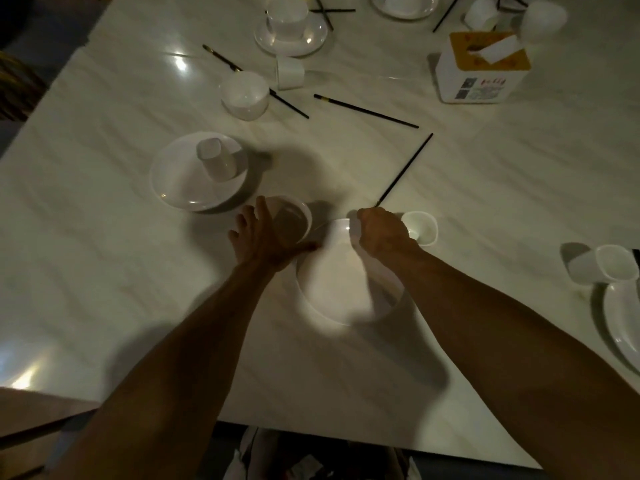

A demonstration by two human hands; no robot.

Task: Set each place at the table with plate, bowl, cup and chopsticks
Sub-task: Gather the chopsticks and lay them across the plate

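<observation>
A white plate point(332, 282) lies on the pale table point(104, 237) in front of me, between my forearms. My left hand point(259, 233) grips a white bowl point(292, 220) at the plate's far-left edge. My right hand point(381, 232) is closed on the plate's far rim, just below the near tip of a black chopstick point(405, 169). A small white cup point(420, 227) stands right beside that hand. Further left, another plate point(194, 188) carries an upturned cup point(216, 157).
Loose black chopsticks point(367, 111) lie mid-table, with an upturned bowl point(245, 95) and a tipped cup point(290, 73) beyond. A tissue box point(481, 69) stands at the far right. At the right edge sit a plate point(623, 327) and a tipped cup point(602, 265).
</observation>
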